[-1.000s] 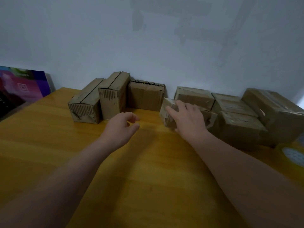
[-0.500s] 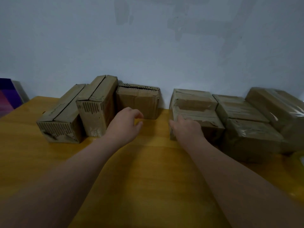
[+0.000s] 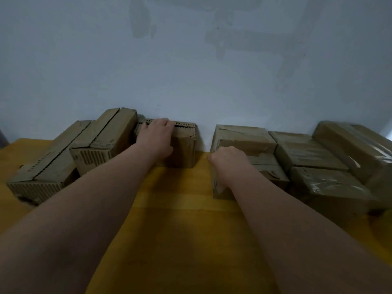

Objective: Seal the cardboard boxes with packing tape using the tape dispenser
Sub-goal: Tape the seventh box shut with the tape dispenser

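Now, left hand (image 3: 156, 136): draped over the near top edge of the untaped box (image 3: 182, 151), fingers laid across its top, thumb on its front face.
Right hand (image 3: 228, 159): knuckles up, fingers curled, on the left top of the near taped box (image 3: 267, 175); whether it grips cannot be told.
Untaped box: far centre, against the wall (image 3: 191, 71).
Near taped box: right of the gap, touching the rear taped box (image 3: 244, 136).
Long boxes (image 3: 42, 168): far left, side by side.
More taped boxes (image 3: 331, 185): far right.
Table (image 3: 180, 230): yellow wood.
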